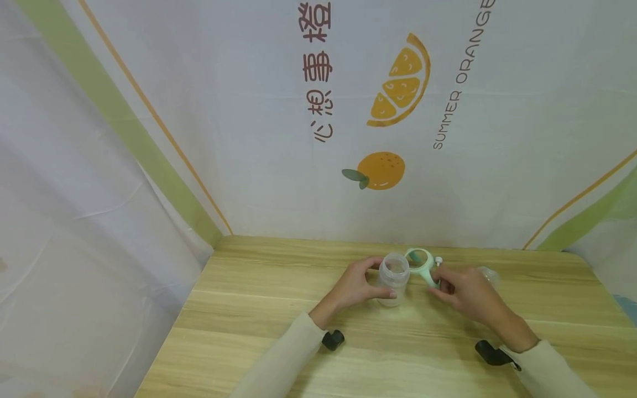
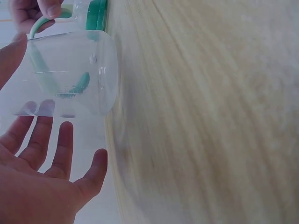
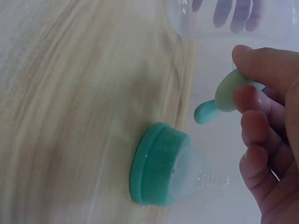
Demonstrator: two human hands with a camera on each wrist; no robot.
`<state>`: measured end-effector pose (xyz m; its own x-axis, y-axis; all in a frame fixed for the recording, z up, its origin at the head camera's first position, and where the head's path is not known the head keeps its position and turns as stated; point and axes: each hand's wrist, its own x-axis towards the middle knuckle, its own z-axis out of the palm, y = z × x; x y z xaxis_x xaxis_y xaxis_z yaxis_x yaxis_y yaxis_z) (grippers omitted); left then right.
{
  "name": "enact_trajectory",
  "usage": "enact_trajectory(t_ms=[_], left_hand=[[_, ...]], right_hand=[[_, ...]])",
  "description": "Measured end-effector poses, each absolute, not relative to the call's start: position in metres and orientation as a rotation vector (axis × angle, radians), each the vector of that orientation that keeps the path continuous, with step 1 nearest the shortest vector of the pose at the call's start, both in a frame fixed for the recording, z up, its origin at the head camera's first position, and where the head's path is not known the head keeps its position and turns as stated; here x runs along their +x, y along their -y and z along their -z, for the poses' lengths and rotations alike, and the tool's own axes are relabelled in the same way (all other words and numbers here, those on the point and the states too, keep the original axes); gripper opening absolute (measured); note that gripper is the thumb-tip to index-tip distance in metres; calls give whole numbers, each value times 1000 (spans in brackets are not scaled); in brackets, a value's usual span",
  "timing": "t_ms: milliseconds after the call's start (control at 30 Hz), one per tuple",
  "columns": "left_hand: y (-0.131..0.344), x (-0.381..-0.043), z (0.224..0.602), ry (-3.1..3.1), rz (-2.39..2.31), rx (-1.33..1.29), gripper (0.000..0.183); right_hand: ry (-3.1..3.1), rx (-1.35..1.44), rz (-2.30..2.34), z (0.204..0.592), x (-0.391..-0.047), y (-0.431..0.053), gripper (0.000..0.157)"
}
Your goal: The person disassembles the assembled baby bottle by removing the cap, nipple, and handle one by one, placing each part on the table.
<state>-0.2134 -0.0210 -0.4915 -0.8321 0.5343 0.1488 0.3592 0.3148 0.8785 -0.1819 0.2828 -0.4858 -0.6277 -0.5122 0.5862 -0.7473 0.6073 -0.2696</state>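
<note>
On the wooden table a clear baby bottle (image 1: 393, 282) stands upright, its open mouth facing up. My left hand (image 1: 355, 284) holds it from the left side, thumb in front and fingers behind; in the left wrist view some fingertips show through the clear wall (image 2: 60, 70). Just right of the bottle's mouth, my right hand (image 1: 465, 293) pinches a pale green ring-shaped bottle handle (image 1: 425, 271) between thumb and fingers. Below that hand in the right wrist view sits a teal bottle collar (image 3: 156, 163) with a clear nipple (image 3: 187, 172). The right hand partly hides it in the head view.
A small white knob (image 1: 438, 260) shows beside the handle. Behind the table hangs a white curtain (image 1: 269, 182) printed with oranges, meeting the table's back edge. Black wrist mounts (image 1: 333, 339) sit at both sleeves.
</note>
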Motion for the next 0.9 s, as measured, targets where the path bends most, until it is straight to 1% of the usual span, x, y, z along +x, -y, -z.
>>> enact_trajectory(t_ms=[100, 333, 500, 567, 667, 700, 733, 800, 900], left_hand=[[21, -213, 491, -2403, -1534, 819, 69], [22, -211, 490, -2404, -1548, 813, 69], [21, -212, 491, -2410, -1530, 813, 70], [21, -213, 491, -2418, -1526, 814, 70], [21, -213, 491, -2424, -1529, 814, 70], [21, -212, 491, -2422, -1532, 816, 70], [21, -212, 491, -2421, -1534, 814, 70], [21, -212, 491, -2421, -1536, 816, 69], [21, -212, 491, -2431, -1528, 824, 69]], right_hand=[[2392, 1002, -674, 487, -181, -282, 56], [2388, 1020, -642, 491, -181, -282, 54], [2375, 1043, -630, 495, -181, -283, 57], [2379, 1053, -637, 496, -181, -283, 54], [2400, 1060, -636, 496, -179, -283, 28], [2409, 1056, -632, 495, -179, -283, 25], [2423, 1050, -628, 494, -178, -283, 27], [2454, 1034, -618, 493, -176, -282, 35], [2493, 1010, -616, 493, -173, -281, 33]])
